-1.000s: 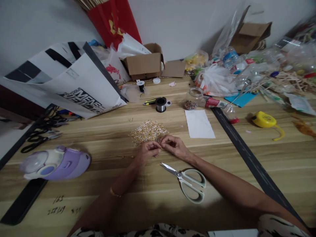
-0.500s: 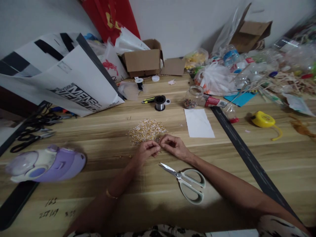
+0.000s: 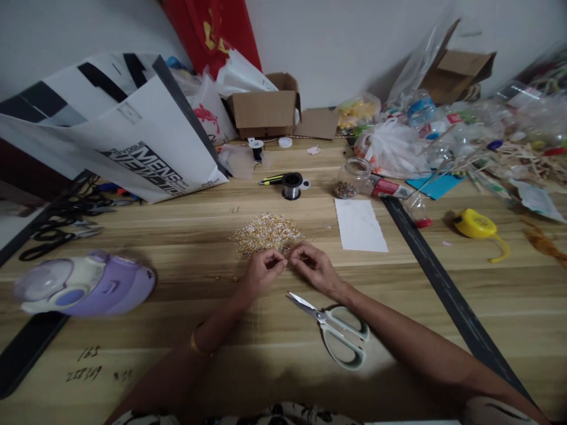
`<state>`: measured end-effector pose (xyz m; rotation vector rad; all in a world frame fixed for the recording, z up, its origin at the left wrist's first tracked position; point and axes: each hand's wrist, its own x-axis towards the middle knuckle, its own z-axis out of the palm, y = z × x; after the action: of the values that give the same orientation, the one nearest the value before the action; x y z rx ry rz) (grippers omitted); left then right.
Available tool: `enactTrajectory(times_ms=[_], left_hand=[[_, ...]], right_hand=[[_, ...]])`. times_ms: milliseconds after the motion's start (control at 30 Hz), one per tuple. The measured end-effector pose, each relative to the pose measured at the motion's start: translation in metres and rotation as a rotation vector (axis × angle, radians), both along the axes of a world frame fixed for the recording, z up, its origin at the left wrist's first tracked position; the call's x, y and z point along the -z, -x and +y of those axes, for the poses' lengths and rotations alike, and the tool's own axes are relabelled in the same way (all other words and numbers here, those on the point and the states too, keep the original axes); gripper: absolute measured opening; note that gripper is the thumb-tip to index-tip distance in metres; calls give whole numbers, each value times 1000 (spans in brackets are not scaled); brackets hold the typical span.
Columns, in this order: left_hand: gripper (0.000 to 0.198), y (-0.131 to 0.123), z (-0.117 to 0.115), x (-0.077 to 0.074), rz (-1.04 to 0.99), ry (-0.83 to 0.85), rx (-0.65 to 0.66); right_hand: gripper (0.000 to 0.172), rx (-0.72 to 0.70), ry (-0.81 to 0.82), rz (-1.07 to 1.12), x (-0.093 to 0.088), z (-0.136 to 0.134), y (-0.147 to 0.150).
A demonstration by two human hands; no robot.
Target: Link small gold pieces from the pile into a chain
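Wooden table [image 3: 398, 307], cluttered along the wall side. Left hand [image 3: 261, 273] and right hand [image 3: 312, 267] meet fingertip to fingertip, each pinched closed on something too small to make out. They sit at the near edge of the pile of small gold pieces [image 3: 267, 231], mid-table. Scissors [image 3: 336, 330] lie just beside the right wrist, untouched. Spool of fine wire [image 3: 292, 185] and glass jar of beads [image 3: 349, 178] lie beyond the pile; white paper sheet [image 3: 359, 224] to its right. Judgement: fine work on one piece from the pile is in hand. A further move calls for a steady pinch, kept low over the table.
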<state>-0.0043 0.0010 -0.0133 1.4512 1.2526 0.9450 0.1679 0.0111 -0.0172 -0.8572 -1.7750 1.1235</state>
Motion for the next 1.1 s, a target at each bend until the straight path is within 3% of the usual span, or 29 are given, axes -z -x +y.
enactTrajectory(times_ms=[300,667,767,967,1100], left_hand=[[9,-4,-2,-6,-15,33,-1],[14,-4,1,-3,-125,151,-15],[15,-4,0,-4,-135,165,-27],[11,-5,-2,-5,-85,104,-37],[10,-6,-3,-3,-43,63,-52]], right_hand=[[14,15,49,-16,6,-2,2],[17,13,187,86,6,-1,3],[17,20,100,31,5,0,2],[13,-2,-293,-135,2,-1,0],[18,-17,-423,-287,5,-4,-2]])
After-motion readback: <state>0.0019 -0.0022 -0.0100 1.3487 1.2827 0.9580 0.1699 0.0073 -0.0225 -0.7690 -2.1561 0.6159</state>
